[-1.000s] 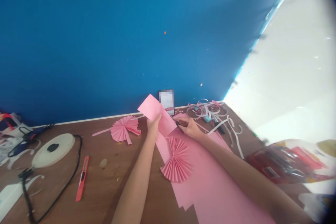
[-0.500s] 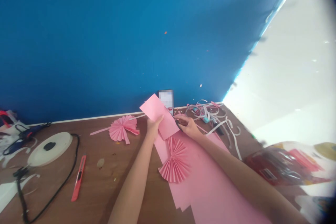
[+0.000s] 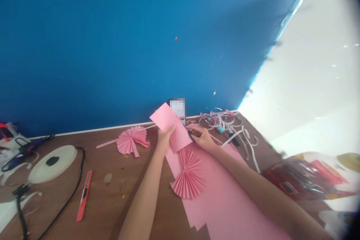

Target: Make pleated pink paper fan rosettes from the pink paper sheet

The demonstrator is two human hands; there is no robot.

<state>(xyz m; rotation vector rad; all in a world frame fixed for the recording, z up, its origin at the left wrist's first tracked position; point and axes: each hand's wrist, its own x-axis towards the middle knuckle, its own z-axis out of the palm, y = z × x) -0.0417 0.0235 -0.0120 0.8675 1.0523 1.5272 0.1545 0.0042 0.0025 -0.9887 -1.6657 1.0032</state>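
My left hand (image 3: pixel 164 138) pinches a pink paper strip (image 3: pixel 170 124) and holds it up off the brown table (image 3: pixel 123 180). My right hand (image 3: pixel 201 137) is closed on a dark tool (image 3: pixel 191 134), probably scissors, right at the strip's right edge. Below both hands a folded pink paper fan (image 3: pixel 187 175) lies on large pink sheets (image 3: pixel 225 198). A second pink fan (image 3: pixel 131 140) lies on the table to the left.
A red utility knife (image 3: pixel 84 195), a white tape roll (image 3: pixel 52 161) and black cables (image 3: pixel 67 195) lie at the left. White paper trimmings (image 3: pixel 230 127) are heaped at the back right. A red packet (image 3: pixel 303 178) sits at the right. A blue wall (image 3: pixel 126 45) stands behind.
The strip has tilted slightly in my left hand and both hands have stayed close together. The view has shifted a little.
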